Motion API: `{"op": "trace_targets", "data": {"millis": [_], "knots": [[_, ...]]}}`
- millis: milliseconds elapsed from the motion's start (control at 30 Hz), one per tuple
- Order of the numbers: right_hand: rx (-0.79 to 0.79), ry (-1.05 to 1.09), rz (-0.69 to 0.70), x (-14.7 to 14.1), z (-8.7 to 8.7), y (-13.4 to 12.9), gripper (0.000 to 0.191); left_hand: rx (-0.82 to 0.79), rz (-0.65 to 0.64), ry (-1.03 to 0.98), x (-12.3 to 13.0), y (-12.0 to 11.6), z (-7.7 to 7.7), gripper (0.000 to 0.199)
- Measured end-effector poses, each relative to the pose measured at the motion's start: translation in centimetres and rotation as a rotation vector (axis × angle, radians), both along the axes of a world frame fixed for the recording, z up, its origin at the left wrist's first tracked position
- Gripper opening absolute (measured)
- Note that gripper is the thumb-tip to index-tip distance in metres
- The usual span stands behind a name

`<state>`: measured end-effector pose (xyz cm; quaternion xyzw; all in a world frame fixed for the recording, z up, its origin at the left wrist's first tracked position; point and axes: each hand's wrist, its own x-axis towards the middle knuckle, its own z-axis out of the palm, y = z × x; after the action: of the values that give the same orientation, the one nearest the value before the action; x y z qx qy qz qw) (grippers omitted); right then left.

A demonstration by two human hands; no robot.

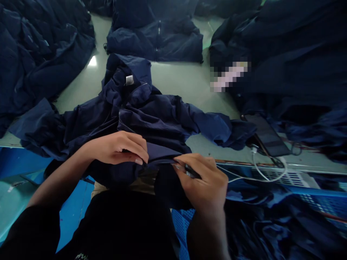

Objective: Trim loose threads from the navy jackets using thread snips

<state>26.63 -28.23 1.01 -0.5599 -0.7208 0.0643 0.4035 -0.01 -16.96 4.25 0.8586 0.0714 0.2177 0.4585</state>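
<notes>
One navy jacket [151,121], left hand [116,148] pinching hem [162,157], right hand [203,182] shut on one black tool [193,172] (fingers [189,162] tight)

Navy jackets [154,39] heaped all over the pale green tabletop [176,81] — big piles up top on both sides. Phone [267,135] lying by the edge, white charging cable [268,173] looping down off it, blue plastic crate [181,225] below — more navy fabric [271,220] bunched beside that.

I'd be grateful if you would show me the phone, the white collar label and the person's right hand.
Phone [267,135]: head view, middle of its dark screen.
White collar label [129,80]: head view, centre of the label.
Right hand [202,180]: head view, back of the hand.
</notes>
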Motion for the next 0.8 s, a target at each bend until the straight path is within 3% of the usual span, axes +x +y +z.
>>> {"op": "trace_targets", "data": {"millis": [100, 200, 400, 533, 633, 733, 800], "knots": [[-0.023, -0.058, 0.179, 0.8, 1.1, 2.6, 0.014, -0.115, -0.096, 0.039, 0.1, 0.2, 0.4, 0.020], [-0.163, -0.045, 0.410, 1.2, 0.9, 5.8, 0.018, -0.203, -0.100, -0.020, 0.2, 0.3, 0.2, 0.014], [-0.235, 0.084, 0.356, 1.0, -1.1, 9.3, 0.035, -0.399, -0.041, -0.184, 0.2, 0.6, -2.1, 0.009], [-0.117, 0.153, 0.364, 1.4, 0.7, 7.3, 0.029, -0.376, 0.112, -0.286, 0.3, 1.0, -3.4, 0.011], [-0.051, 0.265, 0.246, 0.9, 3.3, 3.7, 0.023, -0.305, 0.241, -0.318, 0.5, 1.2, -4.0, 0.013], [-0.166, 0.328, 0.155, -1.3, 4.8, 0.4, 0.019, -0.241, 0.310, -0.326, 0.9, 1.0, -4.1, 0.010], [-0.316, 0.346, 0.172, -3.4, 4.6, -0.5, 0.011, -0.206, 0.310, -0.330, 1.1, 0.8, -4.0, 0.009]]}}
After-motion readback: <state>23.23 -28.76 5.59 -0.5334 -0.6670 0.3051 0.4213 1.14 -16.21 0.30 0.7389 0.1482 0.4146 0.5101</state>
